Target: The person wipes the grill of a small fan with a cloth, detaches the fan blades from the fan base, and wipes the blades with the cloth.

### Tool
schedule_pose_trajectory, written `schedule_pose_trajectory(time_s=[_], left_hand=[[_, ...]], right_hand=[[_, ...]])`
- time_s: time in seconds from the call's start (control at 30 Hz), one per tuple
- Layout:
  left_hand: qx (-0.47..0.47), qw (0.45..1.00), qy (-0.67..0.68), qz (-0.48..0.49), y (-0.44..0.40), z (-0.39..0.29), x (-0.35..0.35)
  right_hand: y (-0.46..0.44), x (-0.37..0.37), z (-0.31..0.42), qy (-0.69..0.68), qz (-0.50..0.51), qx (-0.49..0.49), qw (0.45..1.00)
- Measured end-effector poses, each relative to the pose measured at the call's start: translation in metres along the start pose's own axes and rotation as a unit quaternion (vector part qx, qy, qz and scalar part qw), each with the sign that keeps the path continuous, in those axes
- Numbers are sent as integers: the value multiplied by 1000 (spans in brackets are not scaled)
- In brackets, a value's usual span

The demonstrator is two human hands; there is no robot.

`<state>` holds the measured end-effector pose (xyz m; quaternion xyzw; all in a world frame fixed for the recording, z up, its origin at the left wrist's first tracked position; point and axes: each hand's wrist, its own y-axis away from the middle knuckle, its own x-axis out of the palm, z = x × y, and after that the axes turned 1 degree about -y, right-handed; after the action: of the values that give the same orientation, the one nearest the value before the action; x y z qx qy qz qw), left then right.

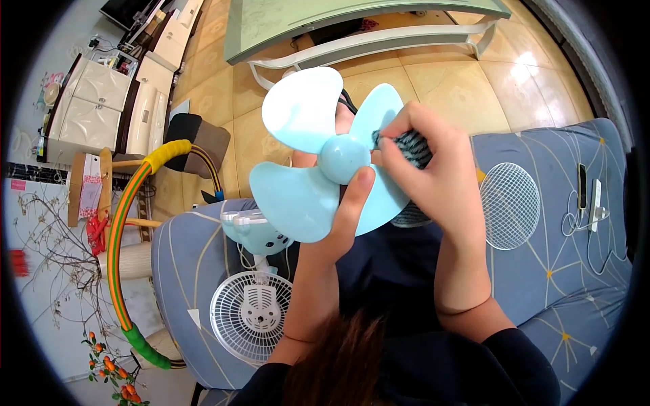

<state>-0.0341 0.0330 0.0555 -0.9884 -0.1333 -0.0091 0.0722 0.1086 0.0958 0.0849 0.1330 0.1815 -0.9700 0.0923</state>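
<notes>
Light blue fan blades [298,199] with a round hub are held up in front of me. My left hand [349,220] grips them from below, its thumb against the edge of the hub. In my right hand [426,159] is a dark blue and white patterned cloth [412,147], pinched between thumb and fingers and touching the blades right of the hub. A fan body [257,231] and its white rear grille [250,318] lie on the sofa to the left. The round front grille [510,206] lies on the sofa to the right.
The blue patterned sofa [535,291] spreads around me. On its right are a dark phone-like object [581,186] and a white power strip [596,203] with cables. A glass-topped table [352,27] stands ahead. A striped hoop [118,237], a stool [203,145] and branches are at left.
</notes>
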Motion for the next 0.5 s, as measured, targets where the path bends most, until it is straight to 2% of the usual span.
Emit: schedule_pose_trajectory(time_s=[0.07, 0.17, 0.27, 0.4, 0.5], left_hand=[[14, 1000, 16, -10, 0, -6, 5], [-15, 999, 30, 7, 0, -11, 4], [-44, 999, -6, 9, 3, -5, -1], [-60, 998, -20, 14, 2, -1, -4], [-31, 999, 9, 9, 1, -6, 1]], right_hand=[[1, 1, 3, -5, 20, 15, 1000], [-3, 4, -9, 35, -44, -17, 998], [-6, -4, -4, 24, -32, 56, 998], [-3, -2, -9, 3, 16, -50, 999], [-1, 2, -4, -5, 17, -52, 998]])
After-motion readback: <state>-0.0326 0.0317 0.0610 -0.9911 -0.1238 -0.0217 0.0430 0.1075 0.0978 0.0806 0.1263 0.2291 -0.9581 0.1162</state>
